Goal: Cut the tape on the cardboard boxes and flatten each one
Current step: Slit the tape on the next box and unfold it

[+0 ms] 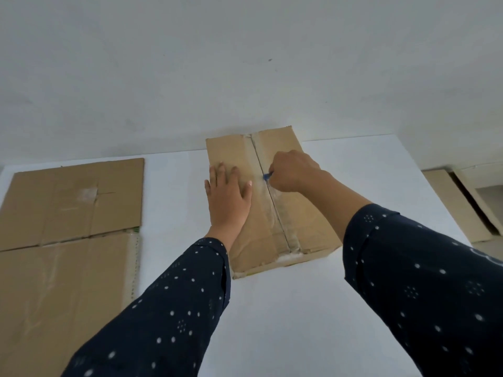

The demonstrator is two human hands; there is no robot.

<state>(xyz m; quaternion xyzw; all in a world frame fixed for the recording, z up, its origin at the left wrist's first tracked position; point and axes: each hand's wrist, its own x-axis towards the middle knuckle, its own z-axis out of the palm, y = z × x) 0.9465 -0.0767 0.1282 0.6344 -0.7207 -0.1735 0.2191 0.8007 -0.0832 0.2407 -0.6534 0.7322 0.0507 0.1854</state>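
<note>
A closed cardboard box sits on the white table, its far end touching the table's far edge and its near end about midway across, slightly right of centre. A strip of clear tape runs along the seam between its two top flaps, from the far end to the near end. The left hand lies flat on the left flap, fingers straight and spread, palm pressing down just beside the seam. The right hand is clenched in a fist around a small cutter, of which only a blue tip shows. That tip touches the tape on the seam, in the far half of the box. Whether the tape is slit cannot be told. Both arms wear dark blue sleeves with white dots. Along the table's left edge lie two flattened boxes, one at the far left corner and a larger one nearer the person, their edges touching. Off the table's right edge, lower down, more cardboard lies with a flap raised. A plain pale wall stands behind the table.
</note>
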